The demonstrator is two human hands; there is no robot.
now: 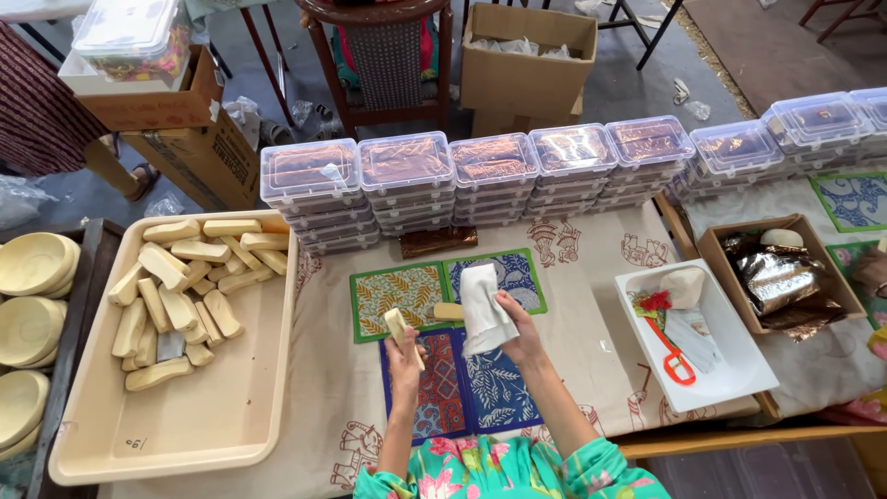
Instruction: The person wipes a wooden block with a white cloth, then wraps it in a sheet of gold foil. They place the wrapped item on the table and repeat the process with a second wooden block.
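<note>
My left hand (405, 356) holds a pale cream bar (398, 329) upright over the patterned cloth mats (434, 388). My right hand (519, 333) grips a folded white cloth (483, 310) just to the right of that bar. Another cream bar (449, 311) lies on the mats between the two hands, partly behind the cloth. A big beige tray (199, 420) at the left holds several more such bars (180, 286) piled at its far end.
Stacks of clear lidded boxes (480, 180) line the far side of the table. A white tray (730, 370) with scissors and small items sits right, beside a cardboard box (725, 245) with foil. Round cream pieces (32, 263) stack at far left. Cardboard boxes stand on the floor behind.
</note>
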